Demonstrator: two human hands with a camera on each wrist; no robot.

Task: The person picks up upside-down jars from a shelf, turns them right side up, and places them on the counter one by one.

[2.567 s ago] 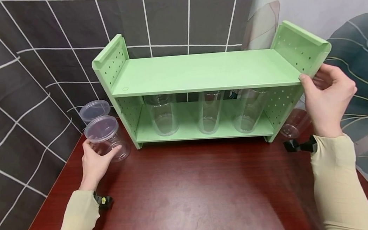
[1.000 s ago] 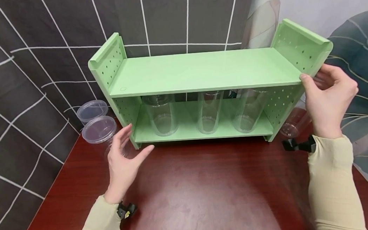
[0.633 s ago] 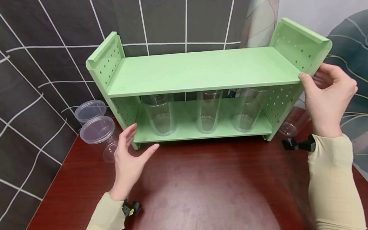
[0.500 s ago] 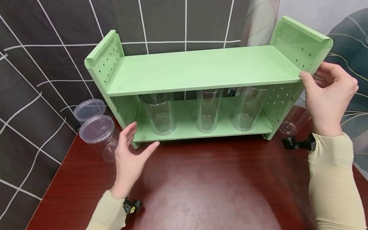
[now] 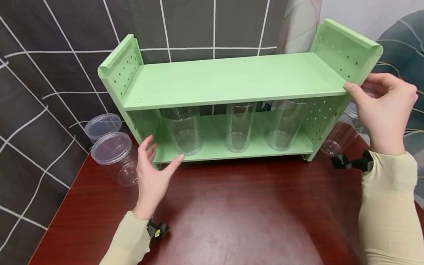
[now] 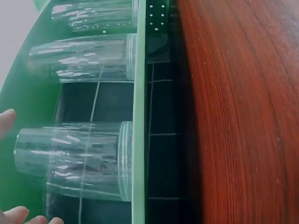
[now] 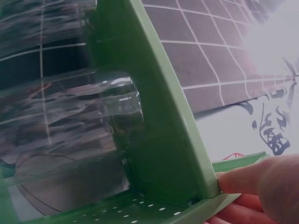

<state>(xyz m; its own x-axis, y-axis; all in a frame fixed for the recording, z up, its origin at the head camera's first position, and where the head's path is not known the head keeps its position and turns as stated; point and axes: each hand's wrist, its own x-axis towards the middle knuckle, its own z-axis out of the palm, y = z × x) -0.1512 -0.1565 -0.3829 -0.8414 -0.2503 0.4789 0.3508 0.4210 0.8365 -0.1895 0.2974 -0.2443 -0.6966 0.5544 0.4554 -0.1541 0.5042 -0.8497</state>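
Note:
A green two-tier shelf rack [image 5: 227, 81] stands on the table with several clear plastic jars about it. My left hand [image 5: 153, 184] is held before the rack's lower left corner, thumb and fingers spread and nothing between them. Closest to it inside the rack is the left clear jar [image 5: 187, 130]; the left wrist view shows fingertips [image 6: 17, 213] near that jar, apart from it. My right hand [image 5: 387, 111] grips the rack's right side panel, thumb on the upper board's front corner. Its other fingers go behind the panel, partly hidden.
The middle jar [image 5: 240, 126] and right jar [image 5: 286, 124] stand on the lower board. Left of the rack are a front lidded jar [image 5: 115, 152] and a rear lidded jar [image 5: 103, 125]. Another jar [image 5: 338, 139] sits right of it. A tiled-pattern backdrop [image 5: 190, 20] is behind.
My left hand has let go of the front lidded jar at the left and moved right, to the rack's lower left corner. My right hand stays on the side panel, its wrist slightly further right.

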